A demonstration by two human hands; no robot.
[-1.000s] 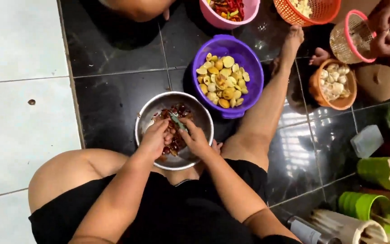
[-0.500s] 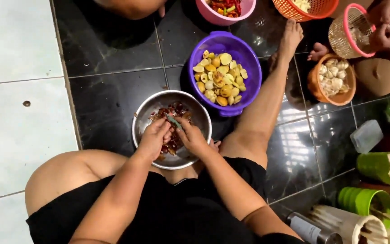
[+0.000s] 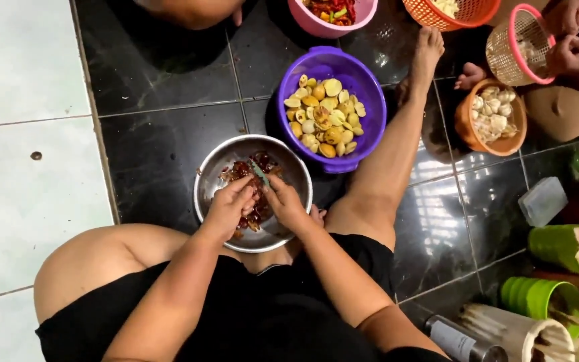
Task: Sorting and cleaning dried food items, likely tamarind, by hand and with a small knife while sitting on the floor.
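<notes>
- Fingers first: the left hand (image 3: 228,209) is curled over the steel bowl (image 3: 212,175), fingers bunched narrow around a small dark red piece; what it is exactly, hard to tell.
- The right hand (image 3: 284,201) sits just beside it, touching, fingers closed on a small knife with a pale greenish blade (image 3: 259,171) that points up and away over the bowl.
- Inside the steel bowl, a heap of dark red pieces (image 3: 252,167), likely dried chillies, under and beyond both hands.
- The bowl rests on the floor between the person's folded left leg and outstretched right leg (image 3: 397,147).
- The floor: glossy black tiles (image 3: 162,80) under the work, pale white tiles (image 3: 21,134) off to the left, with a small dark speck on one.
- Just beyond the steel bowl, a purple tub (image 3: 363,87) holds yellow and cream peeled pieces.
- Farther up, a pink bowl (image 3: 316,23) with red and green chillies, and an orange mesh basket (image 3: 467,17) beside it.
- To the right, a brown bowl (image 3: 467,127) of pale cloves, and another person's hands (image 3: 571,50) at a pink-rimmed basket (image 3: 507,57).
- Right edge: a clear plastic box (image 3: 543,200), green cups (image 3: 537,295), and a dark cylinder with a pale label (image 3: 460,338).
</notes>
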